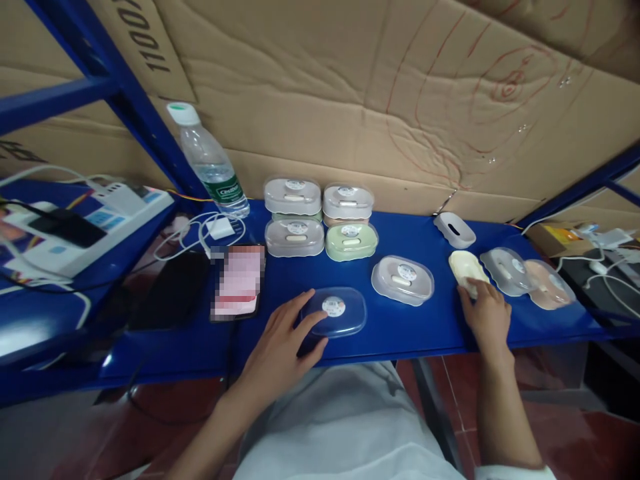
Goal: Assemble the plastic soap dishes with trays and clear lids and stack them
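My left hand (287, 337) is at the left end of a clear plastic lid (347, 323) with a round white label, lying on the blue table. Its fingers are spread, with fingertips at the lid's edge and top. Further right, my right hand (489, 313) has its fingers closed on the near end of a cream soap dish (465, 263), partly covering it. Between the hands sits a lidded pale soap box (403, 280). Just right of my right hand are a grey lidded soap box (509, 272) and a peach one (550, 285).
Lidded soap boxes (295, 239) stand in stacks at the back, one green (353, 241). A grey dish (455, 230) lies back right. Left are a water bottle (215, 167), charger (220, 228), phone (237, 283) and power strip (95, 233). Cardboard (325, 93) lines the back.
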### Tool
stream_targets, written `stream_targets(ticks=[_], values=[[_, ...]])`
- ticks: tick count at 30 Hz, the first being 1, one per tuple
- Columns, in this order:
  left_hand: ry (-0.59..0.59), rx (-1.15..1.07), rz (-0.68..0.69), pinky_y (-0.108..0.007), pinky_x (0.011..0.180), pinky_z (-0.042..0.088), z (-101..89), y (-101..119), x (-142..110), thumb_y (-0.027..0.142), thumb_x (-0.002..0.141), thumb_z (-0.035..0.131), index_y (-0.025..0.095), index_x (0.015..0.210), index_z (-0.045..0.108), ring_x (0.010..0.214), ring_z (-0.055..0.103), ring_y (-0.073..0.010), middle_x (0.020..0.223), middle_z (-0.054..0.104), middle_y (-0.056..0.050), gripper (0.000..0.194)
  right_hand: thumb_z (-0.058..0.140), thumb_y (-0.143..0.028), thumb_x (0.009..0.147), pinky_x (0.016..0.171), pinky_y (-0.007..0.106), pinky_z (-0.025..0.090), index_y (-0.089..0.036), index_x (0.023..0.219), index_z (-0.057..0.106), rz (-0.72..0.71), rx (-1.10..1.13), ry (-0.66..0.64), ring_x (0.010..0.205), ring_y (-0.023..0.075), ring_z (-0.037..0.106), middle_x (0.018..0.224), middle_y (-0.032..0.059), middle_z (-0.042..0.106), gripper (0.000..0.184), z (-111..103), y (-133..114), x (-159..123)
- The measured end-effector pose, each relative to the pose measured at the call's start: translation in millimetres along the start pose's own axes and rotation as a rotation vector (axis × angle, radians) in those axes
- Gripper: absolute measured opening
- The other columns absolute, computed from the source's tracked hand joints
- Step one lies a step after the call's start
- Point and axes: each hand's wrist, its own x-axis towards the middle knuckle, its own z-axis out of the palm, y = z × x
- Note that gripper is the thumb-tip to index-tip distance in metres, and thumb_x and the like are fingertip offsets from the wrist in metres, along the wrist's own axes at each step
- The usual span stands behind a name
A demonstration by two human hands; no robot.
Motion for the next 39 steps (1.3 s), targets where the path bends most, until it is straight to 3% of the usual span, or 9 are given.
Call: stream_targets(ticks=[4,9,17,21,24,27,30,35,39], values=[[-0.033,-0.010,-0.008,-0.060,0.115,0.055,0.8,0.5,0.0,0.034,0.096,0.076,0.025,0.132,0.067,0.144,0.057,-0.0387,0.164,0.051,-0.014,0.038,0.049,-0.056,0.107,0.095,0.047,0.050,-0.018,0.119,0.078,-0.069,0.219,0.128,0.106,0.0329,0.070,0.115,0.0163,0.078,0.050,-13.9,-5.1,-42.0],[-0.035,-0.045,-0.018,-0.059,0.117,0.054,0.0,-0.4,-1.5,0.039,0.103,0.070,0.027,0.135,0.064,0.145,0.058,-0.0363,0.163,0.053,-0.013,0.035,0.048,-0.056,0.108,0.085,0.042,0.052,-0.015,0.117,0.079,0.363,0.566,0.570,0.096,0.0299,0.070,0.107,0.0151,0.077,0.052,-45.4,-35.9,-83.7],[0.169,-0.146,-0.198,-0.054,0.121,0.052,-2.0,-1.6,-1.2,0.037,0.107,0.065,0.026,0.138,0.058,0.149,0.056,-0.0309,0.156,0.059,-0.013,0.034,0.058,-0.058,0.104,0.078,0.034,0.056,-0.021,0.117,0.074,0.141,0.960,-0.199,0.093,0.0231,0.071,0.110,0.0094,0.078,0.042,-33.4,-118.1,-82.1],[0.220,-0.051,-0.225,-0.057,0.122,0.050,2.1,-0.6,0.0,0.031,0.106,0.065,0.023,0.136,0.058,0.158,0.045,-0.0356,0.163,0.051,-0.016,0.032,0.060,-0.052,0.106,0.091,0.039,0.060,-0.025,0.138,0.066,-0.051,0.952,-0.309,0.109,0.0256,0.074,0.132,0.0108,0.075,0.042,-23.7,-138.3,-78.4],[0.253,0.038,-0.139,-0.062,0.126,0.043,1.9,4.8,-1.2,0.020,0.105,0.063,0.023,0.138,0.060,0.164,0.032,-0.0380,0.170,0.042,-0.017,0.033,0.061,-0.044,0.106,0.112,0.047,0.054,-0.027,0.139,0.067,-0.234,0.851,-0.186,0.134,0.0294,0.066,0.147,0.0108,0.068,0.038,-30.3,-138.8,-77.1],[0.224,0.129,0.049,-0.065,0.129,0.036,1.0,9.2,-2.1,0.015,0.102,0.066,0.026,0.137,0.065,0.162,0.038,-0.0377,0.169,0.046,-0.014,0.037,0.058,-0.037,0.108,0.114,0.050,0.052,-0.025,0.130,0.071,-0.309,0.715,0.063,0.132,0.0302,0.066,0.135,0.0118,0.074,0.029,-40.5,-119.3,-50.1],[0.135,0.173,0.051,-0.066,0.127,0.038,2.7,6.9,-0.4,0.019,0.102,0.066,0.025,0.137,0.067,0.152,0.053,-0.0374,0.160,0.057,-0.016,0.035,0.050,-0.039,0.111,0.117,0.053,0.046,-0.017,0.130,0.071,-0.269,0.519,0.248,0.130,0.0317,0.064,0.133,0.0182,0.073,0.036,-37.0,-79.6,15.8],[0.178,0.210,-0.045,-0.067,0.126,0.038,3.3,8.7,-0.7,0.022,0.106,0.061,0.020,0.141,0.064,0.150,0.054,-0.0385,0.157,0.059,-0.019,0.035,0.058,-0.064,0.102,0.111,0.060,0.041,-0.004,0.137,0.064,-0.168,0.304,0.034,0.128,0.0368,0.061,0.137,0.0306,0.068,0.070,9.9,-23.5,131.7],[0.066,0.133,0.219,-0.055,0.126,0.042,3.7,36.2,-2.5,0.029,0.108,0.060,0.023,0.143,0.063,0.145,0.059,-0.0313,0.154,0.063,-0.014,0.036,0.060,-0.069,0.097,0.095,0.053,0.049,-0.003,0.111,0.073,-0.104,0.293,-0.027,0.109,0.0352,0.069,0.109,0.0292,0.075,0.069,26.4,-12.6,153.1]])
